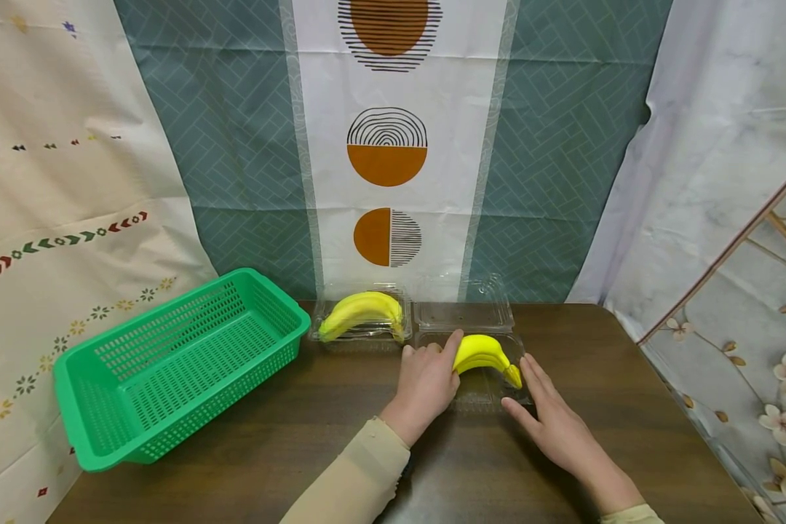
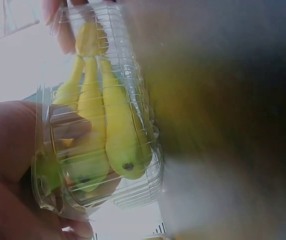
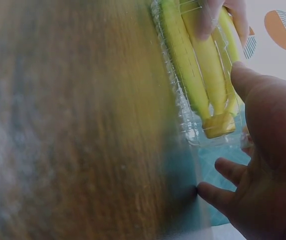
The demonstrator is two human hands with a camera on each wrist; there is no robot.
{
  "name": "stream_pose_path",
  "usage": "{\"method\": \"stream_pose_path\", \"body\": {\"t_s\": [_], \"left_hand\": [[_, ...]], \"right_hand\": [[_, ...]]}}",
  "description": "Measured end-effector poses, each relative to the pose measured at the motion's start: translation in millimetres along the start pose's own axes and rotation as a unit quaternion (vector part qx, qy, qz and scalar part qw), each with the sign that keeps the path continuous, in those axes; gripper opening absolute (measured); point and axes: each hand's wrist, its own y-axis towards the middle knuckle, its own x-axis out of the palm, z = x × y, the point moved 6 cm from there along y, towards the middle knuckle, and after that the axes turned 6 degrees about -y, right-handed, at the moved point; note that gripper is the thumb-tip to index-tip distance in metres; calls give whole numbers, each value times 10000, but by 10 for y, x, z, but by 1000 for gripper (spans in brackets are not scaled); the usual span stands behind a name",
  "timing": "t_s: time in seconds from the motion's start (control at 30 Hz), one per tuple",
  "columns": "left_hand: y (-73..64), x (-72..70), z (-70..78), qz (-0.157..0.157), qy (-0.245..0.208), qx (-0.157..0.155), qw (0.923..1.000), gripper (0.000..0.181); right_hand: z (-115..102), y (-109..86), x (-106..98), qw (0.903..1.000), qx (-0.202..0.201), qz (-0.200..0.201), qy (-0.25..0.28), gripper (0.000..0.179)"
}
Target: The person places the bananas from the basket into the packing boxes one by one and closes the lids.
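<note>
A yellow bunch of bananas [image 1: 483,352] lies in the lower half of an open clear plastic clamshell box [image 1: 474,400]. My left hand [image 1: 427,378] holds the bunch by its left end, finger and thumb on either side. Through the box wall, the left wrist view shows the bananas' greenish tips [image 2: 128,162] by that hand. At the right side of the box, my right hand [image 1: 557,422] has its fingers spread and straight, near the stem end [image 3: 219,125]. The raised lid [image 1: 463,306] leans back behind the bunch.
Left of this box, another clear box [image 1: 402,331] holds a second bunch of bananas [image 1: 363,311]. A green perforated basket [image 1: 183,371] stands on the left of the brown wooden table [image 1: 301,437]. Patterned cloths [image 1: 249,145] hang behind the table and at both sides.
</note>
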Motion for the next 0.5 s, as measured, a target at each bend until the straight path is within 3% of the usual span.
{"method": "stream_pose_path", "body": {"t_s": [0.33,0.5], "left_hand": [[-15,-4,46,177,271,93,9994,72],[-19,1,78,-5,297,25,9996,69]], "right_hand": [[-16,-2,-6,9999,-65,73,-29,93],[-8,2,-2,9999,-71,73,-46,94]]}}
